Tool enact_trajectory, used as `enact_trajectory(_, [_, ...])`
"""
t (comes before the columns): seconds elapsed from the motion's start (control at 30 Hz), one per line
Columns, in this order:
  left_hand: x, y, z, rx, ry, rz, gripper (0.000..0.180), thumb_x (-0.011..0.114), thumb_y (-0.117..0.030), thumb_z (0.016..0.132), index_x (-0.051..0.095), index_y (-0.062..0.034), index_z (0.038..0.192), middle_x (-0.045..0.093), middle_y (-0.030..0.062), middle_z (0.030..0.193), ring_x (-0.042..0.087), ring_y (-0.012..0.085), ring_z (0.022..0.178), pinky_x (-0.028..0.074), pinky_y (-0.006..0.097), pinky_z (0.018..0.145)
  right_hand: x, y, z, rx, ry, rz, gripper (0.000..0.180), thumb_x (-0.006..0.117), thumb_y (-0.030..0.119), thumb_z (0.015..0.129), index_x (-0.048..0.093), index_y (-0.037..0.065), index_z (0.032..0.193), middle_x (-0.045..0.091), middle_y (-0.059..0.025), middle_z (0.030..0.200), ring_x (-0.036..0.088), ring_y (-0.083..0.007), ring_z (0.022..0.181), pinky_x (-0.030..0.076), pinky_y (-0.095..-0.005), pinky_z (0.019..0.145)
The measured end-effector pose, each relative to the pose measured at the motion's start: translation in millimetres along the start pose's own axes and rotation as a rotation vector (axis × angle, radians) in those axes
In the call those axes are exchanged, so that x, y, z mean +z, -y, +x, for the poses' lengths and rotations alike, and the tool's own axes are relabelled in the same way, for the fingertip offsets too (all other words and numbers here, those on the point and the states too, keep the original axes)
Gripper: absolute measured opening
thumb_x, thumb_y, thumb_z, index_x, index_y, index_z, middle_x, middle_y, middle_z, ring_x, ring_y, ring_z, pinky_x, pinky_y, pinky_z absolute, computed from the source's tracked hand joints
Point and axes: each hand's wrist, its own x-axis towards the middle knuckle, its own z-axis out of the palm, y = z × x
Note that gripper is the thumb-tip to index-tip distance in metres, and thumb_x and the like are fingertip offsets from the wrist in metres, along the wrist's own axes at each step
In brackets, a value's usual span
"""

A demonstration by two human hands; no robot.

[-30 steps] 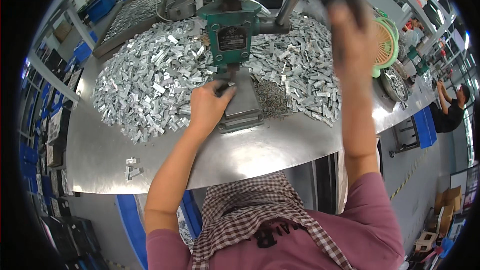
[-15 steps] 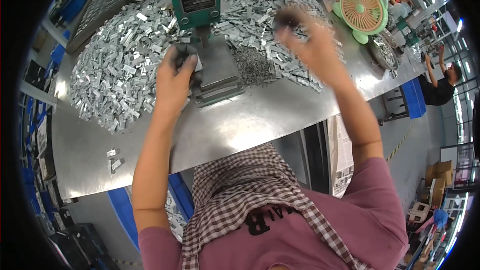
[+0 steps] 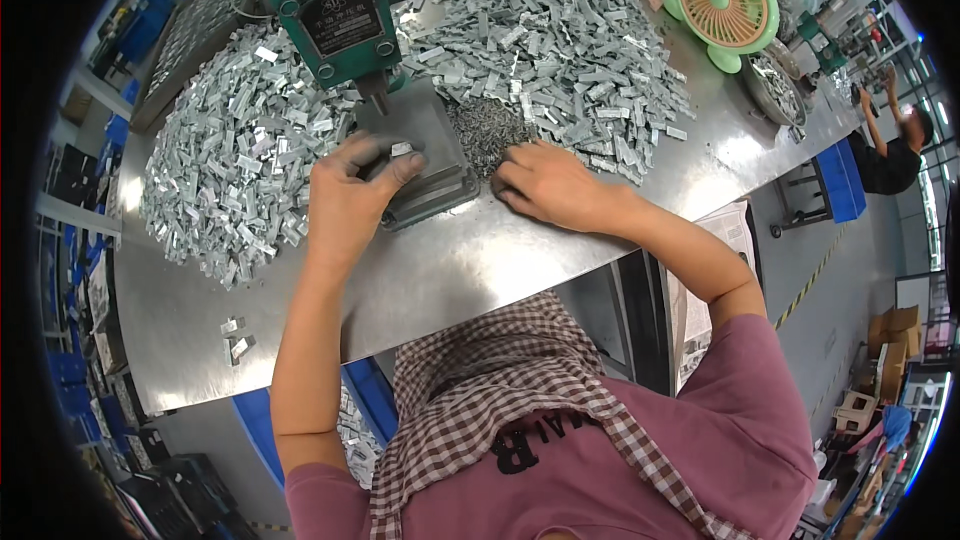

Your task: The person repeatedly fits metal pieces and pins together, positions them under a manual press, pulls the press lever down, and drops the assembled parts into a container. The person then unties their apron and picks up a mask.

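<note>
Two hands work at the green press (image 3: 345, 25). Left hand (image 3: 350, 195) pinches a small metal piece (image 3: 402, 149) on the press base (image 3: 425, 155); right hand (image 3: 545, 185) rests curled, fingertips in small dark parts (image 3: 485, 130).

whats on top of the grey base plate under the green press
On the base plate lies a small metal piece, pinched by the left hand. That hand covers the plate's left part, so anything there is hidden.

Left hand (image 3: 350, 195) pinches a small metal clip (image 3: 402, 149) on the green hand press's (image 3: 345, 20) base plate (image 3: 425, 155), right hand (image 3: 545, 185) rests fingers-down (curled) in the small dark parts pile (image 3: 485, 130) beside it.
</note>
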Motion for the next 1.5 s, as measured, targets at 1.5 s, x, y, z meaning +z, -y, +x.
enact_trajectory(1.5, [9,16,9,0.221,-0.073,0.275,0.029,0.072,-0.022,0.068,0.067,-0.0018,0.088,0.064,0.0143,0.090,0.060,0.0323,0.078,0.047,0.037,0.070,-44,33,86,0.168,-0.195,0.545,0.029,0.059,0.003,0.076,0.049,0.002,0.103,0.060,-0.0084,0.087,0.060,-0.0166,0.080,0.047,-0.0291,0.075])
